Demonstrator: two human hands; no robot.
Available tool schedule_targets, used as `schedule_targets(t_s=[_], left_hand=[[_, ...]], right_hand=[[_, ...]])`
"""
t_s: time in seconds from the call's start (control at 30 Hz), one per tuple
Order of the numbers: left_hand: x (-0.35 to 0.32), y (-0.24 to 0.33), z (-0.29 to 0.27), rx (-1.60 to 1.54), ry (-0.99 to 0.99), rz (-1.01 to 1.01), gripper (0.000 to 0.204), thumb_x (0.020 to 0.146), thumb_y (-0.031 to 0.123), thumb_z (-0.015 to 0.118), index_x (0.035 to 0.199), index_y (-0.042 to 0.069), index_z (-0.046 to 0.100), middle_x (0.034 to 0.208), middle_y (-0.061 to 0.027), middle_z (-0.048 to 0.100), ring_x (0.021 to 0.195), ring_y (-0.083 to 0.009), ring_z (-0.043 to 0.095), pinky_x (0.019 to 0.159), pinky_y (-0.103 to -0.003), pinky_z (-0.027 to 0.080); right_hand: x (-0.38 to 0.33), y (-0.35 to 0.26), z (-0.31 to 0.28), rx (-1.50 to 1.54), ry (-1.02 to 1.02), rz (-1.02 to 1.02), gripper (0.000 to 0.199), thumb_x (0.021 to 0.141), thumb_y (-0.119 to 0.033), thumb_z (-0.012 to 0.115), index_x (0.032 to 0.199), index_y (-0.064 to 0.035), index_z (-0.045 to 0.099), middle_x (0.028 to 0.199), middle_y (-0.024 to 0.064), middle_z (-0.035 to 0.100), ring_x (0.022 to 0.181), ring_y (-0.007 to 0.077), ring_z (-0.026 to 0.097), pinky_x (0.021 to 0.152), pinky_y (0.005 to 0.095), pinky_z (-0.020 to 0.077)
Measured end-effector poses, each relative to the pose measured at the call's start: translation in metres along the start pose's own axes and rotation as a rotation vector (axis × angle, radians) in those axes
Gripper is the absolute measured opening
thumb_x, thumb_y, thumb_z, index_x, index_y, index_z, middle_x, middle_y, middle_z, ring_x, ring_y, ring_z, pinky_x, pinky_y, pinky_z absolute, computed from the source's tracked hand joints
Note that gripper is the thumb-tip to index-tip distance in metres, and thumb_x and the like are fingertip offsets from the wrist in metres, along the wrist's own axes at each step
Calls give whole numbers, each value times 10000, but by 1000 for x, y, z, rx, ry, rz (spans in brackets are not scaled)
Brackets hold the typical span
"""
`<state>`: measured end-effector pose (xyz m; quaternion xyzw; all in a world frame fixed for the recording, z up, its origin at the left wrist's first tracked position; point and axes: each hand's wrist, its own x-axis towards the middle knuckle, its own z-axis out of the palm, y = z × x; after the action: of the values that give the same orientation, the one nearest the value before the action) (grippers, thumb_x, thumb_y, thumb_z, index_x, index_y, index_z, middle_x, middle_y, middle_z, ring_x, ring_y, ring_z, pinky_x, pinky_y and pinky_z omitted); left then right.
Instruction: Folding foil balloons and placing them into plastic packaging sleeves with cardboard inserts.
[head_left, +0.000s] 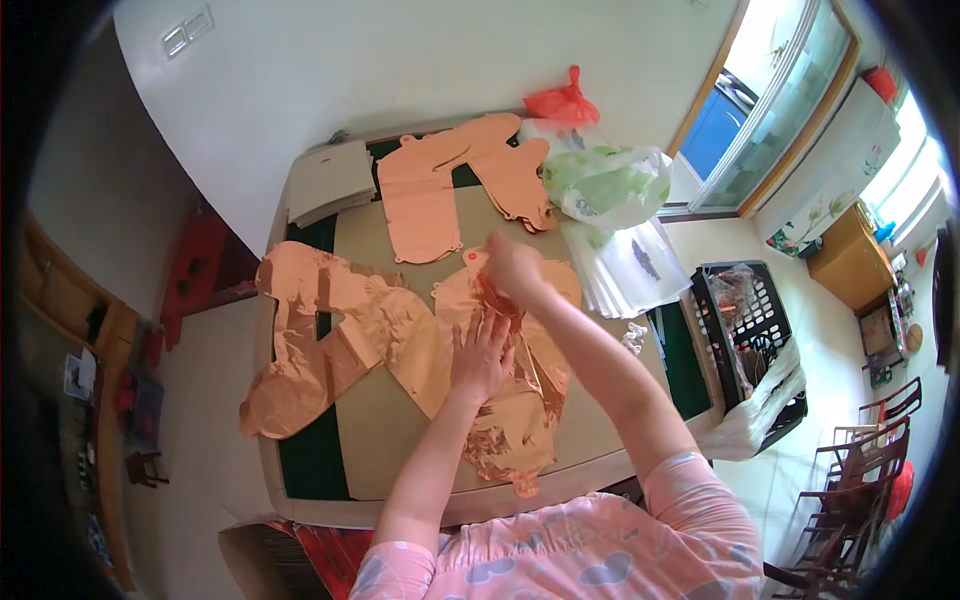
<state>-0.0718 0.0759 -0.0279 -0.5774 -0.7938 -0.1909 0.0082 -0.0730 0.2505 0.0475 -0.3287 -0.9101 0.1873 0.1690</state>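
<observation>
A crumpled rose-gold foil balloon [520, 420] lies flat on the table [420, 500] in front of me. My left hand [480, 355] presses down on its middle with fingers spread. My right hand [512, 268] is closed on the balloon's upper edge, pinching the foil near its far end. Another flat rose-gold foil shape [320, 345] lies to the left, partly over the table's edge. Two more flat foil pieces [450, 185] rest at the far side of the table.
A stack of clear plastic bags [630, 270] and a white-green plastic bag [605, 185] sit at the right, a red bag [562, 102] behind them. A black crate [750, 330] stands to the right of the table. Wooden chairs [860, 450] stand further right.
</observation>
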Motion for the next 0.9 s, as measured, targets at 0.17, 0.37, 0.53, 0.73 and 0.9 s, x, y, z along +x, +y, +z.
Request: schedule_targets(t_s=[0.17,0.37,0.53,0.73,0.9], left_hand=[[6,10,-12,109,-270,-47,525,929,395,506,1394,156,472,1471,-121,402,1414,-298,288,1165,-575,152],[0,3,-7,-1,-46,-17,555,932,383,501,1437,172,412,1435,-120,423,1374,-309,332,1143,-578,186],[-1,3,-5,46,3,9,562,940,394,488,1445,160,404,1433,-119,423,1361,-308,350,1139,-580,190],[-1,5,-7,33,-57,-12,581,953,404,450,1476,172,350,1460,-130,404,1370,-327,345,1146,-593,154],[-6,1,-8,20,-7,-6,566,953,393,461,1464,169,370,1458,-133,401,1369,-330,344,1137,-604,174]], right_hand=[[-18,-30,62,-110,-128,-137,407,850,-150,561,1217,-18,447,847,249,662,827,408,664,689,530,515],[5,37,40,416,138,56,319,799,-223,690,1044,-31,617,898,238,651,858,386,643,776,471,506],[-6,102,18,-117,111,308,243,853,-246,639,996,-49,642,1039,199,621,1010,366,599,863,448,496],[-6,107,21,-68,156,259,180,836,-199,643,925,-43,646,1021,207,616,986,387,592,855,455,494],[-7,77,0,441,97,344,281,902,-213,622,1100,-32,540,901,130,667,789,316,655,727,422,526]])
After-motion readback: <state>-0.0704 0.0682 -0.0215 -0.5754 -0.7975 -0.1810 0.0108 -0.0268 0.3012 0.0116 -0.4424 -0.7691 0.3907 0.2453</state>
